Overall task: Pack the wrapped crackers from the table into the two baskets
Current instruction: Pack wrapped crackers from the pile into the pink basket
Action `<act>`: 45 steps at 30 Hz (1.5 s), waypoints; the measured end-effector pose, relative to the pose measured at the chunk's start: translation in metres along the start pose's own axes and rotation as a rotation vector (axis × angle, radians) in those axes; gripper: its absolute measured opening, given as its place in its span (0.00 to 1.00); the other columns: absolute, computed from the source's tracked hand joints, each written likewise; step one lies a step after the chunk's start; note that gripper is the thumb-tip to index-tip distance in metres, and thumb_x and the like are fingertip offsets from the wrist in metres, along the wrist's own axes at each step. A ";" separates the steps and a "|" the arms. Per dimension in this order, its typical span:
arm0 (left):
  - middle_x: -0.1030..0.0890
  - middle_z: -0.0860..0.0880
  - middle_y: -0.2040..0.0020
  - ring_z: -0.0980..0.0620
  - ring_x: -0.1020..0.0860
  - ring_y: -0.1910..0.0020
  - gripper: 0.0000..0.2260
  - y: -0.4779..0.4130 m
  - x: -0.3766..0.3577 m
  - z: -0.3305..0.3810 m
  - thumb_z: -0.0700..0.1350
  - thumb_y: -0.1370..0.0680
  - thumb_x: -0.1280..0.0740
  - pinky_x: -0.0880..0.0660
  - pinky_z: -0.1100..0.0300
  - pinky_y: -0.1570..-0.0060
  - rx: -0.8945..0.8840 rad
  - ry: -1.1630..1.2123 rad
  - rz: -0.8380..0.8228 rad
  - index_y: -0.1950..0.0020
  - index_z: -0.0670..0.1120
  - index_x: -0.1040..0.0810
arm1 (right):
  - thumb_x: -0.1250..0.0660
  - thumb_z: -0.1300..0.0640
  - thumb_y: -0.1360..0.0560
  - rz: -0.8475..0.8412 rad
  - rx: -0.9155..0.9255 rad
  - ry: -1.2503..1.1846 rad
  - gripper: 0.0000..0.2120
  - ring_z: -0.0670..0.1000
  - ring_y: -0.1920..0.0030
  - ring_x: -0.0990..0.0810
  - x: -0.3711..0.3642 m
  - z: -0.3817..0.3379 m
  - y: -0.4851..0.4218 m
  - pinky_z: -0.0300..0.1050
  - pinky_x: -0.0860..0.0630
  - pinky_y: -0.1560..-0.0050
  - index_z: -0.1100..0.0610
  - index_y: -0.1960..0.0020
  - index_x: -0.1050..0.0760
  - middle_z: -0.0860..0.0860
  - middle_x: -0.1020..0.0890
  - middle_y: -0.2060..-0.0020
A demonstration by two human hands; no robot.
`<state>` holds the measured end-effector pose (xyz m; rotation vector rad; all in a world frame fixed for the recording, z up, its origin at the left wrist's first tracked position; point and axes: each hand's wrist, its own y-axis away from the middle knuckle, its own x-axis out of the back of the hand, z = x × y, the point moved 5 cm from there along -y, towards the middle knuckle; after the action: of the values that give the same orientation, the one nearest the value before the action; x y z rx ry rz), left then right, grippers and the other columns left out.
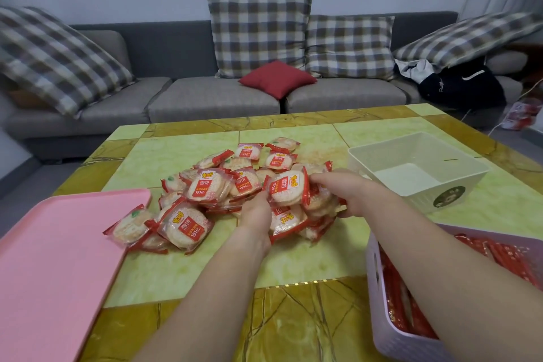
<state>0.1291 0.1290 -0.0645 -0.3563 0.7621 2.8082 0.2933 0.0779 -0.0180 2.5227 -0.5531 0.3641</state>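
Note:
A heap of wrapped crackers (205, 185) in clear and red packets lies in the middle of the yellow-green table (293, 261). My left hand (255, 213) and my right hand (343, 189) press from both sides on a stack of cracker packets (289, 189) at the heap's right side, holding it between them. An empty white basket (458, 182) stands at the right, just beyond my right hand. A pale purple basket (382, 320) at the near right holds several red packets, partly hidden by my right forearm.
A pink tray or lid (58, 258) lies at the near left, touching the heap's edge. A grey sofa (211, 97) with plaid cushions and a red cushion runs behind the table. Dark clothing (461, 85) sits on its right end.

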 end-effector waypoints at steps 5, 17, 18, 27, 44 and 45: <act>0.13 0.42 0.49 0.40 0.14 0.49 0.13 0.012 0.006 0.009 0.51 0.18 0.33 0.19 0.40 0.44 -0.013 0.031 -0.019 0.42 0.42 0.18 | 0.29 0.50 0.23 -0.082 0.017 -0.111 0.11 0.56 0.53 0.14 -0.009 -0.006 0.011 0.59 0.18 0.46 0.54 0.44 0.20 0.55 0.13 0.51; 0.14 0.39 0.46 0.39 0.15 0.48 0.09 0.114 -0.075 0.035 0.45 0.16 0.36 0.19 0.37 0.45 -0.262 0.019 -0.193 0.40 0.42 0.22 | 0.24 0.54 0.27 0.165 0.378 -0.473 0.10 0.52 0.60 0.12 0.098 0.000 0.134 0.47 0.20 0.58 0.56 0.48 0.18 0.52 0.11 0.58; 0.15 0.38 0.45 0.39 0.15 0.47 0.07 0.125 -0.093 0.028 0.44 0.16 0.36 0.20 0.36 0.44 -0.306 -0.011 -0.218 0.40 0.43 0.23 | 0.23 0.54 0.28 0.232 0.393 -0.504 0.12 0.53 0.59 0.12 0.120 0.016 0.148 0.49 0.20 0.57 0.56 0.46 0.18 0.52 0.11 0.58; 0.17 0.43 0.44 0.44 0.21 0.43 0.12 0.153 -0.154 -0.052 0.40 0.17 0.40 0.31 0.56 0.45 -0.839 -1.009 -0.264 0.44 0.42 0.17 | 0.37 0.35 0.22 0.752 0.125 0.381 0.25 0.62 0.44 0.20 0.169 0.135 0.187 0.50 0.30 0.54 0.57 0.43 0.25 0.57 0.18 0.48; 0.28 0.56 0.34 0.54 0.29 0.35 0.37 0.155 -0.121 -0.048 0.72 0.31 0.33 0.29 0.51 0.34 -0.826 -1.225 -0.416 0.28 0.54 0.31 | 0.29 0.33 0.33 0.474 0.323 0.634 0.45 0.53 0.25 0.39 0.173 0.123 0.208 0.57 0.35 0.27 0.44 0.21 0.40 0.47 0.36 0.24; 0.27 0.56 0.37 0.55 0.27 0.39 0.34 0.154 -0.119 -0.048 0.70 0.29 0.32 0.27 0.53 0.37 -0.801 -1.201 -0.400 0.29 0.53 0.30 | 0.27 0.32 0.37 0.402 0.272 0.699 0.52 0.54 0.25 0.38 0.172 0.126 0.206 0.57 0.35 0.27 0.44 0.19 0.44 0.47 0.38 0.23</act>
<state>0.2105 -0.0423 0.0011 0.8980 -0.6140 2.1759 0.3694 -0.2048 0.0296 2.2822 -0.7462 1.4785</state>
